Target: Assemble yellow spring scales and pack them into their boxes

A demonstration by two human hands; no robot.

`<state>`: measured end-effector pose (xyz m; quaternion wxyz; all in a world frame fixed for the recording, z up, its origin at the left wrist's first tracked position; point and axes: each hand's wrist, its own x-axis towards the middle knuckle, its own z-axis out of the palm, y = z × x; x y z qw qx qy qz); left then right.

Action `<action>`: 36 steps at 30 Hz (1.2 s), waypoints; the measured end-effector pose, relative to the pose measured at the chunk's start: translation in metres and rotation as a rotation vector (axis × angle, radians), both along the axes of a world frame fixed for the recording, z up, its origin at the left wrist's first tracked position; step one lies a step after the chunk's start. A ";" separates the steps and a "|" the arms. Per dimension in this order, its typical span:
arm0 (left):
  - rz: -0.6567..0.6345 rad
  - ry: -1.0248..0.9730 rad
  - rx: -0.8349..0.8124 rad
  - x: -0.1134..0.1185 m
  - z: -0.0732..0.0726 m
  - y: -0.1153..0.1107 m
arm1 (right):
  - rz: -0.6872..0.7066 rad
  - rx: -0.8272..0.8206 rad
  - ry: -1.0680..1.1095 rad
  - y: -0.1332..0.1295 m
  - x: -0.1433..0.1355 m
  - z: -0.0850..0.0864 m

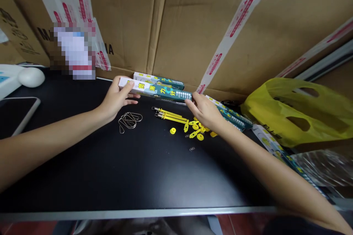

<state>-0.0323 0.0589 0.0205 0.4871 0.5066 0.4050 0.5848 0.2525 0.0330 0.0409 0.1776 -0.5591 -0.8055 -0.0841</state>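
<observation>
A long narrow teal and white box (156, 89) with yellow characters is held level above the back of the black table. My left hand (117, 97) grips its white end, thumb on top. At its teal end, my right hand (204, 108) pinches the corner. Behind it lies a similar box (165, 80). Below are yellow rods with metal hooks (172, 115), small yellow parts (195, 128), a yellow ring (173, 130) and a small spring (192, 149). Bent metal hooks (129, 120) lie below my left hand.
More such boxes (234, 115) lie beyond my right hand, and others (286, 158) under my right forearm's far side. A yellow plastic bag (275, 112) is at the right. Large cardboard (198, 25) stands behind the table (124, 176). A phone-like device (16, 115) lies left.
</observation>
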 end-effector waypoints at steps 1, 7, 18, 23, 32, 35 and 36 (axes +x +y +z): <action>0.015 -0.015 -0.030 -0.003 -0.001 0.004 | 0.008 0.035 -0.024 0.010 -0.002 0.003; 0.116 -0.074 -0.045 -0.021 0.000 0.026 | 0.163 0.053 -0.119 0.061 -0.006 0.006; 0.189 0.044 -0.070 -0.025 -0.011 0.039 | 0.268 -0.121 -0.200 0.087 -0.005 -0.022; 0.205 0.102 -0.076 -0.024 -0.016 0.043 | 0.287 -0.173 -0.123 0.077 -0.004 -0.022; 0.198 0.152 -0.048 -0.018 -0.015 0.050 | 0.370 -0.190 -0.120 0.050 -0.001 -0.016; 0.194 0.240 -0.038 -0.015 -0.020 0.052 | 0.395 -0.173 -0.165 0.046 -0.005 -0.015; 0.195 0.273 -0.036 -0.015 -0.022 0.052 | 0.395 -0.165 -0.181 0.045 -0.006 -0.014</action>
